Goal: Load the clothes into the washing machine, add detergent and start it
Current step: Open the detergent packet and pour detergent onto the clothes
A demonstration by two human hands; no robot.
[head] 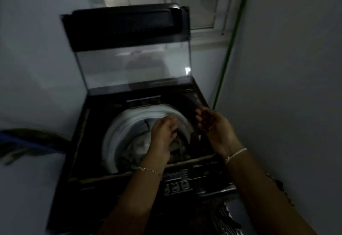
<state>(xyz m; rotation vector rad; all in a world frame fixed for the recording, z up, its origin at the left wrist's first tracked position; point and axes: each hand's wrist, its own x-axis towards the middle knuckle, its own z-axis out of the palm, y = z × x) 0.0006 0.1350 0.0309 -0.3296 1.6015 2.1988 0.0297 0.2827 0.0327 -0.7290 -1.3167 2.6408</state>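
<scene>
black washing machine (87,142), white drum rim (118,134); green pole (230,49); black-and-white zigzag cloth (222,221); white wristband (237,152).

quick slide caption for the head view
Left hand on clothes inside the lid-up top-load washing machine, right hand open beside it.

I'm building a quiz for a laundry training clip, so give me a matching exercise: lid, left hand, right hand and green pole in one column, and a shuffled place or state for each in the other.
Things
1. lid
2. left hand
3. right hand
4. green pole

Places or states
A. leaning against the wall, right of the machine
B. down in the drum, on the clothes
C. raised, standing up at the back
D. fingers relaxed, holding nothing, over the drum's right rim

Pairs: 1-C, 2-B, 3-D, 4-A
</scene>
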